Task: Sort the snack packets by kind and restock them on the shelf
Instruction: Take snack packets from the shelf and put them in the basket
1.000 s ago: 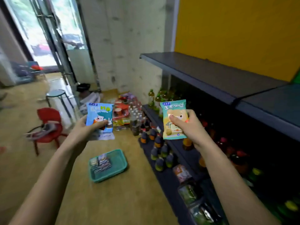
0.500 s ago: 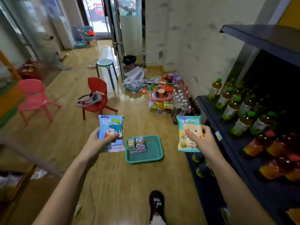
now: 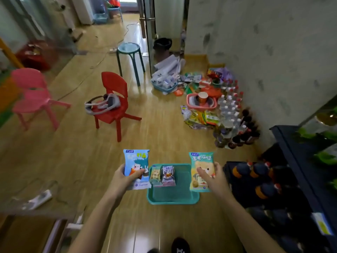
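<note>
My left grip (image 3: pixel 122 179) is holding a blue packet (image 3: pixel 136 166) just left of the tray (image 3: pixel 171 200), with the thumb lying across its lower front and the fingers curling behind. The packet is standing upright, its long axis running top to bottom, its top seam pointing away from me and its printed face turning toward me. My right grip (image 3: pixel 217 178) is pinching a green packet (image 3: pixel 199 168) over the tray's right edge, thumb pressing on the front, fingers behind. It too is standing upright, long axis vertical, top seam pointing away, face toward me. The tray is sitting on the floor (image 3: pixel 164 139) between my hands. It is holding a few small packets (image 3: pixel 165 175), lying in its far-left corner in two short stacks side by side. The shelf (image 3: pixel 296 172) is standing right of the tray, with dark bottles (image 3: pixel 257 169) standing on its lowest level. A red chair (image 3: pixel 113 106) is standing beyond the tray, to the left.
</note>
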Demonstrator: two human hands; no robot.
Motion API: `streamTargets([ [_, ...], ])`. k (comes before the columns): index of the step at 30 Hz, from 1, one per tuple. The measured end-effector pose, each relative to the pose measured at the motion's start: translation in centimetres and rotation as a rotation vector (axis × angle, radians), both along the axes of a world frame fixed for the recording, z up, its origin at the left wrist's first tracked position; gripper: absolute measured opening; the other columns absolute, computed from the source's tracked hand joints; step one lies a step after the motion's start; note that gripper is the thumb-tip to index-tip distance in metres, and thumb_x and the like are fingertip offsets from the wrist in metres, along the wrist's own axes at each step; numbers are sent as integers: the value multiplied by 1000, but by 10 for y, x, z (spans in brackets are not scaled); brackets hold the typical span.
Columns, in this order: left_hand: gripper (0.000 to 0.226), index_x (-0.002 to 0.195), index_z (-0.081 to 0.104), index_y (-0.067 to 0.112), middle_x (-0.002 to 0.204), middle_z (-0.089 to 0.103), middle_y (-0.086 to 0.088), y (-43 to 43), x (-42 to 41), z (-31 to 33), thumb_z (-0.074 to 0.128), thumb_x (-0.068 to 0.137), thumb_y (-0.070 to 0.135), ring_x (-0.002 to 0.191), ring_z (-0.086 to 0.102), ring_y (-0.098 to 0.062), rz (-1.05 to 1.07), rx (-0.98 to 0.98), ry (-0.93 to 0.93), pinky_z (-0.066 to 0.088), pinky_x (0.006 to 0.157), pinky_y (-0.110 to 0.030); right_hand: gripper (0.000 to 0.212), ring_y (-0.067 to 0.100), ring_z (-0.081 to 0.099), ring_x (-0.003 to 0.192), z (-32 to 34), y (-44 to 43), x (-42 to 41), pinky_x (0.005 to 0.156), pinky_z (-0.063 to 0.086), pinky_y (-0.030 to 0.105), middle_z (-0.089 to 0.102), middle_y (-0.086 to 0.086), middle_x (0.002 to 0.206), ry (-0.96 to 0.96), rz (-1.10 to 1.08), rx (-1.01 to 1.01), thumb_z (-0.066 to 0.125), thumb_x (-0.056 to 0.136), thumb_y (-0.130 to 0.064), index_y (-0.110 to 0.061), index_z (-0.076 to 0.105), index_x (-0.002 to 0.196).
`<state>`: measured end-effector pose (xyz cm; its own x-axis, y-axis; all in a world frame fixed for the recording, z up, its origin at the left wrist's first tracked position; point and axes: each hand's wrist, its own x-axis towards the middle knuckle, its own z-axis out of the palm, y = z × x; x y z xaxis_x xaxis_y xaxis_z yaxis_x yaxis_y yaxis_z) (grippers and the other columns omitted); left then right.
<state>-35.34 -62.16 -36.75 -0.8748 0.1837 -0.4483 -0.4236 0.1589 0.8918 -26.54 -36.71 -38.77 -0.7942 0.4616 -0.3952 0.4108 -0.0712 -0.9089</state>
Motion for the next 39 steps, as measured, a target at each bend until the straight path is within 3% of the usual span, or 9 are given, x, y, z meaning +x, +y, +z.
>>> streamTargets([
  [6,10,90,57,16,84,68,-4,20,-91,-167,52,93,8,62,65,-13,-17,-84,-55,50,47,-14,28,23,69,75,-164,5,-93,72,57,43,68,6,92,-84,3,-45,59,90,-23,-18,43,114],
  [12,23,81,52,13,64,65,2,41,-149,-396,37,96,6,42,58,2,-66,-189,-112,46,42,-13,21,21,59,70,-386,4,-147,65,50,36,61,5,84,-182,-2,-50,40,96,-11,-12,41,117],
  [19,22,105,59,-1,82,64,-5,48,-199,-605,54,93,16,65,58,-12,-204,-274,-27,45,50,-14,21,27,63,88,-579,0,-203,84,52,45,63,11,103,-225,110,31,48,94,-16,-9,45,114],
  [22,26,96,63,-2,81,64,-10,49,-208,-643,62,89,23,72,57,-21,-188,-266,-29,41,59,-26,18,31,63,98,-612,-4,-218,87,52,48,63,15,111,-243,162,86,52,93,-18,-10,46,108],
  [26,44,79,61,-2,72,59,-11,49,-216,-671,73,76,41,70,53,-20,-137,-340,17,38,62,-32,15,22,61,84,-628,-12,-226,75,52,36,63,14,108,-238,169,154,56,91,-18,-13,47,102],
  [28,37,71,58,7,67,59,-5,52,-216,-674,73,76,40,68,54,-22,-109,-409,49,40,61,-32,21,22,64,86,-635,-16,-228,81,55,41,65,12,106,-237,131,226,61,88,-21,-11,51,104],
  [31,36,78,56,11,74,61,-3,56,-210,-669,70,77,45,71,57,-22,-130,-593,130,43,61,-31,33,25,64,89,-640,-23,-228,81,54,45,63,8,101,-246,72,386,69,82,-27,-9,49,102],
  [34,33,85,56,14,78,59,1,57,-207,-665,66,80,45,74,57,-20,-156,-764,227,38,59,-29,41,22,57,89,-641,-26,-225,73,47,34,54,5,99,-276,76,517,72,78,-31,-9,46,102],
  [39,40,97,55,14,87,58,1,59,-206,-650,67,78,48,84,60,-24,-211,-879,266,48,70,-35,33,20,55,86,-635,-23,-217,62,38,26,55,1,97,-325,157,602,64,82,-40,-17,44,93],
])
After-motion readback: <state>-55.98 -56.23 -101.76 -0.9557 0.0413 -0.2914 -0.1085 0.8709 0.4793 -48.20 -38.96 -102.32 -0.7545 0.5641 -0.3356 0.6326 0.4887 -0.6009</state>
